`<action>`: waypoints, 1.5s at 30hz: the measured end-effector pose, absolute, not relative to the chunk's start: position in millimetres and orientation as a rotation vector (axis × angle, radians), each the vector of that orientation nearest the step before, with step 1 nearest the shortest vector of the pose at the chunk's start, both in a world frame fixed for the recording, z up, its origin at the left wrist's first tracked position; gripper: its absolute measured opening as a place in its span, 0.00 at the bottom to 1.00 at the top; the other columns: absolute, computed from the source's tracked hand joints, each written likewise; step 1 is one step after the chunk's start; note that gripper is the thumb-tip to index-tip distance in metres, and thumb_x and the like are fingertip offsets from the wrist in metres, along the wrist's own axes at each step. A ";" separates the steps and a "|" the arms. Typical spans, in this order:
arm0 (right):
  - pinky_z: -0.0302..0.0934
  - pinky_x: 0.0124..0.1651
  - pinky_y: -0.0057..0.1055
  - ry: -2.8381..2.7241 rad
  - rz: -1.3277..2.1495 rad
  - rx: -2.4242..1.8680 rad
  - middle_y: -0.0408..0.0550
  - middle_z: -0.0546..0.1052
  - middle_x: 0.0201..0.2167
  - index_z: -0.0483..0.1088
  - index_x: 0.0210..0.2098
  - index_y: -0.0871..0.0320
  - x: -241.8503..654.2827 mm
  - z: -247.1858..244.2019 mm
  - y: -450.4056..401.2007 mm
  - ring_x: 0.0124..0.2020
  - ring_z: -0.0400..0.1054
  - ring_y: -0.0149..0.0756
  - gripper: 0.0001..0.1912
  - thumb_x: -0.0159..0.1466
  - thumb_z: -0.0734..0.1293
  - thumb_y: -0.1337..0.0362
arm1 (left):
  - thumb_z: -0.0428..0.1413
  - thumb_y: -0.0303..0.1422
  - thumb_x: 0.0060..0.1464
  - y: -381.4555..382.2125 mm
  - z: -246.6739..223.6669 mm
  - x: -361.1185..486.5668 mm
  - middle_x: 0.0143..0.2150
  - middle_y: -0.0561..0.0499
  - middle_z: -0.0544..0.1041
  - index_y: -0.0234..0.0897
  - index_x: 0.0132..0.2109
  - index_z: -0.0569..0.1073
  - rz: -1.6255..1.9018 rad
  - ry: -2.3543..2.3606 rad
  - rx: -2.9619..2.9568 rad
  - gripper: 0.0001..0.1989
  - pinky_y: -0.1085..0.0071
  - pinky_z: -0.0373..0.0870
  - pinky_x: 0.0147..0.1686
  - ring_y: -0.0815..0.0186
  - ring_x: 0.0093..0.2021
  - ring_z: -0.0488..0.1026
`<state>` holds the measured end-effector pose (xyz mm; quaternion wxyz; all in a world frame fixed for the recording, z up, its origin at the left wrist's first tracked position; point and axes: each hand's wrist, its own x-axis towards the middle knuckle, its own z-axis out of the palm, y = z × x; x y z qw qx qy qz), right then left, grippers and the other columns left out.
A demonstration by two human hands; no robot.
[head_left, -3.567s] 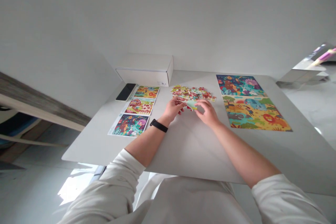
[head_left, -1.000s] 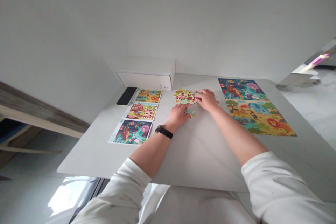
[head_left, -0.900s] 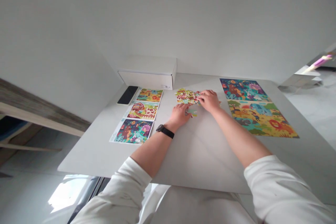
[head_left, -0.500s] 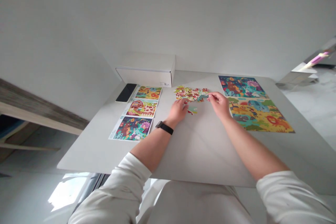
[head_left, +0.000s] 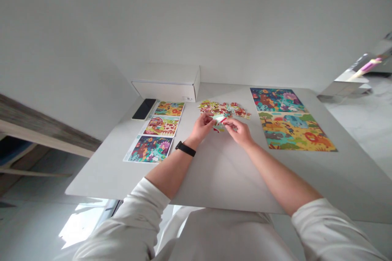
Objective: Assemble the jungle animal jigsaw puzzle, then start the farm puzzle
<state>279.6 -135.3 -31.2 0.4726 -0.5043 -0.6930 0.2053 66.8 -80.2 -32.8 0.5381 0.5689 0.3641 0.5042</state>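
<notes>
Left hand (head_left: 201, 127) and right hand (head_left: 240, 131) in narrow pinches on apparently 1 pale puzzle piece (head_left: 219, 118)

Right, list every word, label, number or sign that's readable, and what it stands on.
No text can be read.
White box: dark print on the front, too small to read.
Three picture cards: any margin marks are too blurred to read.
Puzzle pieces: no lettering visible.

Your black wristband (head_left: 185, 149) contrasted with off-white sleeves (head_left: 128, 216) and a pale grey table (head_left: 220, 171), as puzzle pieces (head_left: 234, 109) showed red, yellow-green and white.
</notes>
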 end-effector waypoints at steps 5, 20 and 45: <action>0.79 0.51 0.43 -1.643 0.526 -1.261 0.53 0.88 0.49 0.77 0.63 0.50 285.3 -38.7 -129.5 0.45 0.83 0.45 0.24 0.70 0.73 0.51 | 0.72 0.40 0.59 -78.8 -33.6 66.0 0.35 0.54 0.80 0.39 0.46 0.74 1.197 0.845 1.330 0.18 0.71 0.77 0.39 0.68 0.35 0.79; 0.78 0.47 0.40 -1.652 0.472 -1.262 0.51 0.88 0.43 0.84 0.51 0.51 290.2 -45.6 -124.2 0.39 0.82 0.44 0.16 0.70 0.74 0.50 | 0.75 0.44 0.55 -80.9 -36.6 62.1 0.37 0.55 0.76 0.38 0.58 0.76 1.082 0.873 1.590 0.29 0.73 0.74 0.35 0.71 0.33 0.75; 0.73 0.56 0.48 -1.712 0.051 -1.792 0.58 0.86 0.49 0.81 0.51 0.54 352.9 -25.4 -80.4 0.49 0.79 0.53 0.13 0.69 0.70 0.62 | 0.67 0.36 0.63 -54.7 -25.7 11.6 0.57 0.40 0.80 0.45 0.57 0.84 0.769 1.797 2.125 0.16 0.52 0.73 0.64 0.47 0.60 0.78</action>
